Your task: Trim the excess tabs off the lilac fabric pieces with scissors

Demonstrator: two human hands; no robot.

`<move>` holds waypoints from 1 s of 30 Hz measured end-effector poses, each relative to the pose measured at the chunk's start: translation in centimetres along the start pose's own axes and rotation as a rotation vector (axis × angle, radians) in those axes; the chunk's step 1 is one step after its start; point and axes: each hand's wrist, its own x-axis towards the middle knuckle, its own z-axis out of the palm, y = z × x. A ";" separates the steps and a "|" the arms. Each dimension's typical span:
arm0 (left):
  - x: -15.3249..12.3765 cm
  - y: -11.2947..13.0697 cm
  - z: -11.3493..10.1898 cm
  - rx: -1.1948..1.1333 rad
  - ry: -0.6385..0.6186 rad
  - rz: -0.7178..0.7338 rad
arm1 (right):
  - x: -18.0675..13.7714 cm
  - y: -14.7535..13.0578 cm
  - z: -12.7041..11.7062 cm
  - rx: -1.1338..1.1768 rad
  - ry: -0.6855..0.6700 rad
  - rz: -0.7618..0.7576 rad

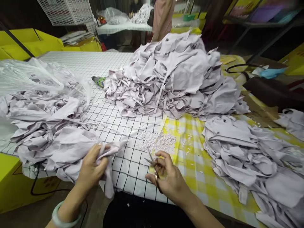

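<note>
My left hand (93, 164) is closed on a pale lilac cloth piece (110, 150), pinched between thumb and fingers, with a strip of it hanging over the table's front edge. This cloth lies against the left heap of the same fabric (49, 126). In my right hand (169, 180) is a small pair of scissors (152, 161), its blades parted and pointing up and left, apart from the cloth. Just beyond the blades, many tiny fabric snippets (163, 141) lie scattered on the table.
A tall lilac fabric heap (180, 69) fills the table's far middle, another heap (251, 158) the right side. Clear plastic (30, 76) covers part of the left heap. A green-and-black object (98, 81) sits beside the tall heap. Behind it stands a person in pink (162, 17).
</note>
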 end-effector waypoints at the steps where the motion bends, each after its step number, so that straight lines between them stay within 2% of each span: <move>1: 0.5 0.9 -1.0 -0.067 0.032 -0.062 | 0.3 -0.5 0.2 0.028 0.012 0.020; 3: 2.5 3.3 -2.5 -0.195 0.068 -0.130 | 1.1 -1.3 0.4 0.096 0.061 0.058; 5: 6.4 6.1 -3.1 -0.274 0.080 -0.076 | 2.0 -1.7 0.1 0.142 0.102 0.079; 6: 9.2 7.7 -2.9 -0.292 0.095 -0.016 | 2.4 -1.7 -0.1 0.139 0.111 0.081; 8: 16.2 11.6 -1.9 -0.307 0.155 0.143 | 3.1 -1.6 -0.8 0.087 0.136 0.075; 10: 23.7 15.6 -0.6 -0.301 0.295 0.305 | 3.5 -1.3 -1.5 0.040 0.194 0.058; 11: 27.0 17.3 0.2 -0.269 0.306 0.360 | 3.6 -1.1 -1.8 0.035 0.230 0.051; 13: 31.6 19.8 1.8 -0.126 0.182 0.361 | 3.3 -0.8 -2.6 0.056 0.309 0.044; 14: 32.6 20.4 2.7 -0.111 0.137 0.358 | 3.0 -0.5 -3.0 0.076 0.348 0.051; 15: 32.6 20.6 3.8 -0.104 0.105 0.360 | 2.7 -0.3 -3.5 0.103 0.389 0.071; 17: 29.9 20.0 6.3 -0.152 0.093 0.387 | 2.1 0.3 -4.5 0.181 0.482 0.125; 19: 24.5 18.7 9.1 -0.224 0.062 0.430 | 1.7 0.8 -5.4 0.302 0.556 0.163; 20: 21.3 18.0 10.5 -0.260 -0.007 0.445 | 1.7 1.1 -5.8 0.368 0.569 0.168; 22: 15.0 17.0 13.2 -0.326 -0.289 0.463 | 1.7 1.4 -6.2 0.453 0.535 0.154; 23: 12.3 16.7 14.4 -0.422 -0.564 0.380 | 1.8 1.5 -6.3 0.456 0.512 0.137; 24: 10.1 16.6 15.4 -0.495 -0.743 0.266 | 1.8 1.5 -6.3 0.438 0.502 0.116; 25: 8.3 16.7 16.4 -0.544 -0.848 0.175 | 1.8 1.5 -6.2 0.412 0.508 0.097; 26: 7.1 16.8 17.1 -0.574 -0.894 0.112 | 1.6 1.5 -6.2 0.389 0.534 0.086; 27: 6.4 17.1 17.7 -0.581 -0.875 0.102 | 1.4 1.5 -6.2 0.375 0.571 0.087; 30: 5.7 18.4 18.7 -0.573 -0.745 0.287 | -0.1 1.9 -6.8 0.373 0.668 0.163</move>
